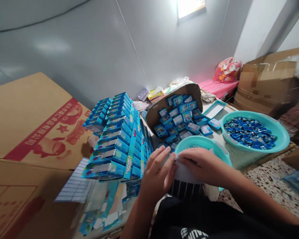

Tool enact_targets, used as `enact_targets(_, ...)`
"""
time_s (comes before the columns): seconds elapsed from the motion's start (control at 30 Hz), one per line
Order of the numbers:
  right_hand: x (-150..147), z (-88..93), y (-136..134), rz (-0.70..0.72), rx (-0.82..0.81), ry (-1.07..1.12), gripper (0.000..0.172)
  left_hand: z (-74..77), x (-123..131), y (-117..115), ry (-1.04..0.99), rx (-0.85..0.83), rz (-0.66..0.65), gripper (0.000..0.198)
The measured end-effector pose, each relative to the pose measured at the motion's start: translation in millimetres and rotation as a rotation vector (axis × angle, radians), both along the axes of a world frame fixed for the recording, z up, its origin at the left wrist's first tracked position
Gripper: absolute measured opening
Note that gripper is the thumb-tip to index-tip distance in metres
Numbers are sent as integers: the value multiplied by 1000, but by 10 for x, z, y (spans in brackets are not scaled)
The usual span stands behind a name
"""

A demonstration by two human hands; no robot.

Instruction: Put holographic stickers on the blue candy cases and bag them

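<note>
My left hand point(158, 171) and my right hand point(204, 166) meet in front of my body, fingers bent and closed together. Whatever small piece sits between the fingertips is mostly hidden. Just below them is a white sheet point(186, 172) with a row of black bars along its lower part; my right fingers overlap its top edge. Behind my hands stands a turquoise basin point(225, 156) holding small pale pieces. To the left rise stacked blue display boxes point(114, 146) marked "CARAMELO MACIZO", nearest to my left hand.
A tipped carton point(151, 119) spills small blue packs point(178, 119). At right, another turquoise basin point(280, 132) holds blue and silver round pieces point(249, 132). Large cardboard boxes point(27, 116) stand at left, more cartons point(261, 83) at back right. Flat blue card pieces point(109, 209) lie at lower left.
</note>
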State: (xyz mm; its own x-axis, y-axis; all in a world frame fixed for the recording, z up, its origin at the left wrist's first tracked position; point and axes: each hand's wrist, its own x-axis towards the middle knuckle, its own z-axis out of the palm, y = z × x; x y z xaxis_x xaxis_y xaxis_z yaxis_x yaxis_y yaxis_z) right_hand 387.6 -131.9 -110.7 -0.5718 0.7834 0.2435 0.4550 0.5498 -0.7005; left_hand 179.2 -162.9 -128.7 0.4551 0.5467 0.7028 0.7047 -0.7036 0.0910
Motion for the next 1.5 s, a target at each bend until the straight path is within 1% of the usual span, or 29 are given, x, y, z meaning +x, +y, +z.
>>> enact_targets(0.1, -1, 8, 1, 6, 2, 12, 27, -5, -44, 16, 70, 43, -34, 35)
enact_targets(0.23, 13, 17, 5, -7, -2, 28, 27, -45, -67, -21, 23, 78, -79, 31)
enact_targets(0.37, 10, -19, 4, -6, -12, 3, 27, -57, -53, -60, -21, 64, -82, 23)
enact_targets(0.5, -10, -54, 11, -19, -18, -25, 29, -81, -86, -70, -61, -13, -178, 12)
enact_targets(0.6, -5, -64, 38, -43, -31, -32, 29, -96, -97, -96, -114, -86, -238, 16)
enact_targets(0.67, 25, -67, 67, -69, -49, -12, 28, -80, -85, -139, -194, -112, -259, 19)
enact_targets(0.77, 128, -82, 134, -151, -99, -9, 31, 4, -75, -243, -363, -156, -256, 27)
enact_targets(0.83, 236, -134, 207, -216, -116, -38, 33, 95, -90, -325, -484, -176, -218, 34)
enact_targets(0.9, 369, -267, 307, -280, -119, -96, 33, 215, -116, -406, -608, -178, -132, 42)
enact_targets(0.93, 442, -374, 365, -312, -119, -139, 32, 288, -129, -444, -667, -169, -70, 47)
enact_targets(0.97, 517, -510, 424, -343, -126, -197, 32, 370, -144, -480, -714, -158, 0, 49)
enact_targets(1.0, 590, -672, 483, -375, -136, -273, 31, 461, -162, -514, -745, -149, 77, 48)
enact_targets(1.03, 657, -850, 538, -398, -152, -363, 30, 558, -186, -545, -761, -146, 162, 42)
enact_targets(1.1, 755, -1210, 639, -423, -191, -530, 29, 755, -266, -590, -788, -162, 361, 21)
enact_targets(1.13, 773, -1361, 686, -427, -185, -586, 28, 846, -327, -599, -818, -187, 465, 11)
enact_targets(1.17, 764, -1472, 733, -440, -158, -628, 26, 929, -402, -596, -866, -224, 552, 7)
enact_targets(1.2, 724, -1529, 781, -442, -104, -623, 24, 1002, -488, -578, -933, -274, 617, 13)
enact_targets(1.23, 648, -1527, 828, -421, -33, -569, 23, 1064, -582, -545, -1009, -330, 651, 21)
enact_targets(1.27, 537, -1460, 873, -369, 44, -466, 23, 1117, -679, -496, -1082, -390, 657, 30)
enact_targets(1.3, 391, -1334, 914, -293, 122, -316, 24, 1163, -774, -432, -1143, -441, 647, 37)
enact_targets(1.33, 216, -1157, 947, -168, 173, -137, 25, 1206, -862, -354, -1186, -478, 628, 42)
enact_targets(1.37, 17, -941, 971, -63, 200, 34, 25, 1248, -940, -265, -1213, -512, 595, 44)
enact_targets(1.4, -195, -700, 987, 12, 220, 196, 23, 1291, -1004, -169, -1232, -543, 551, 44)
enact_targets(1.47, -622, -202, 996, 99, 185, 435, 25, 1389, -1089, 31, -1254, -588, 449, 40)
enact_targets(1.5, -822, 31, 993, 149, 137, 547, 29, 1442, -1111, 127, -1261, -609, 409, 39)
